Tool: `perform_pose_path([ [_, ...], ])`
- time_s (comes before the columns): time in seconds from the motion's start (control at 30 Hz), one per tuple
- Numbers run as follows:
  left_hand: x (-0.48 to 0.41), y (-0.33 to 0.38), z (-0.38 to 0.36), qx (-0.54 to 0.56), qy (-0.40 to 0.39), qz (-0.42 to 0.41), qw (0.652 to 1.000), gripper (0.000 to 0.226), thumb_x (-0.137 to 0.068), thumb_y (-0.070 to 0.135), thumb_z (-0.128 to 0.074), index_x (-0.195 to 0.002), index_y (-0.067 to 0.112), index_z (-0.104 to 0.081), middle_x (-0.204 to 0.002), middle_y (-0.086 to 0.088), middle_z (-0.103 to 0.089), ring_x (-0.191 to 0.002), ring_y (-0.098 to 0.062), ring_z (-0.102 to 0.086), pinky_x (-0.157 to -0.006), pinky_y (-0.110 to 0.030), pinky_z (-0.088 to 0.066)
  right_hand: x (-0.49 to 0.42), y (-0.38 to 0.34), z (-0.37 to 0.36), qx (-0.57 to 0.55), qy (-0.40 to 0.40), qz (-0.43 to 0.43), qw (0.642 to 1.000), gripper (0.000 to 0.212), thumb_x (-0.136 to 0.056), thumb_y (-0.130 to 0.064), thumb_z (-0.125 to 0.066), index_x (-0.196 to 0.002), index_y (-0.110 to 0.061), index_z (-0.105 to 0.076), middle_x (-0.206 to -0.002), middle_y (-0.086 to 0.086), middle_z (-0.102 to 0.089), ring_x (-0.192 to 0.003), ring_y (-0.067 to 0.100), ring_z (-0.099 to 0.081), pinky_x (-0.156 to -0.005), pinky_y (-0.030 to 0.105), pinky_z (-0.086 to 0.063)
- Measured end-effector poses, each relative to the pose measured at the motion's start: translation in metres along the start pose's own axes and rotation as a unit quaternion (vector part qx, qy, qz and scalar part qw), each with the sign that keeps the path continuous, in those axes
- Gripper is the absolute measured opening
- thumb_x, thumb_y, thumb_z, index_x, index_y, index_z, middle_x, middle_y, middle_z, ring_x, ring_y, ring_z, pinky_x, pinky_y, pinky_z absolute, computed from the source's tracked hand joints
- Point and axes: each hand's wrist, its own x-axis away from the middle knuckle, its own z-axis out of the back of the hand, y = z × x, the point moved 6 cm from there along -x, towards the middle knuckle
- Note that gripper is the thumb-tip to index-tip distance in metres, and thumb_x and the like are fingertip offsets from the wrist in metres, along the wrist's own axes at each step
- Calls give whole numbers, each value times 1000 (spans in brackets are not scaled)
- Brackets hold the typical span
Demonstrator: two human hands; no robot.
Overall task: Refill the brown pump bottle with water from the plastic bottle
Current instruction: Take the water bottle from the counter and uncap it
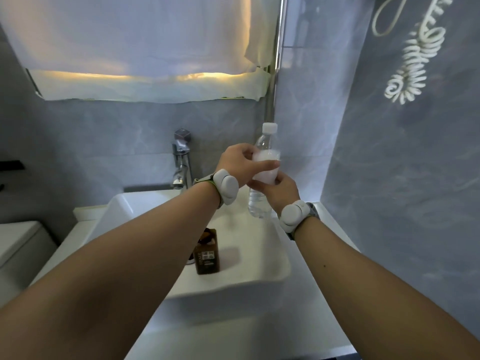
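Pretty dim, bluish light overall, with one warm yellow glow leaking from under the covered mirror (145,79). Wide-angle bending stretches the edges, and the plastic bottle (263,175) label looks smeared with motion blur.

The label on the plastic bottle (265,162) is blurred and partly covered by fingers. The brown pump bottle (207,255) is partly hidden behind the left forearm; its print cannot be read.
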Motion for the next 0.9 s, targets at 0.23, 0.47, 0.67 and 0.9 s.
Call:
perform_pose_path([
  [0.23, 9, -38, 27, -22, 3, 28, 999, 58, -56, 61, -94, -99, 28, -72, -95, 6, -78, -90, -12, -76, -79, -34, -65, 6, 28, -42, -5, -27, 6, 1000, 37, -76, -37, -90, -108, -28, -76, -98, -12, -80, -88, 4, -76, -71, 20, -58],
  [0.47, 19, -71, 38, -55, -42, 51, 996, 54, -69, 55, -94, -108, 28, -68, -103, 7, -74, -93, -7, -71, -73, -23, -53, 8, 64, -65, 19, -54, -5, 998, 41, -75, -44, -89, -112, -36, -72, -102, -13, -78, -100, 12, -72, -87, 35, -59],
  [0.67, 16, -67, 44, 13, -74, 29, 997, 52, -89, 37, -84, -135, 25, -65, -128, 3, -73, -118, -15, -70, -101, -37, -57, 9, 86, -69, 34, -68, -26, 997, 56, -78, -43, -88, -128, -28, -67, -111, -9, -75, -103, 15, -67, -80, 29, -53],
  [0.9, 10, -48, 48, -2, -75, -21, 997, 35, -107, 27, -61, -142, 28, -67, -135, 5, -72, -120, -9, -68, -103, -26, -54, 8, 101, -73, 24, -79, -56, 995, 56, -78, -39, -89, -127, -28, -65, -116, -7, -74, -108, 22, -67, -94, 40, -54],
])
